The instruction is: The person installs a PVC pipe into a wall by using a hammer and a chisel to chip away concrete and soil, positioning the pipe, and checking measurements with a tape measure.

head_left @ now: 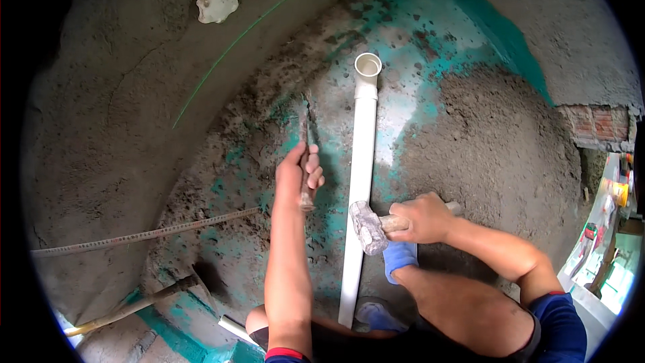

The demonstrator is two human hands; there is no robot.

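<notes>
My left hand (294, 173) is wrapped around a metal chisel (304, 128), whose tip meets the rough, debris-covered floor near the wall. The chisel's struck end pokes out below my fingers. In my right hand (424, 218) is the wooden handle of a club hammer (367, 228). Its dusty grey head hangs over the lower part of a white plastic pipe (363, 141), apart from the chisel. The pipe runs away from me along the floor and ends in an elbow (367, 67) with its round mouth facing up.
Heaped damp mortar or sand (497, 141) lies right of the pipe. A tape measure blade (148, 234) stretches in from the left. Below it rests a hoe (127, 310) with a wooden handle. The grey wall (134, 94) bears a green line (242, 39) and a white plug (218, 3).
</notes>
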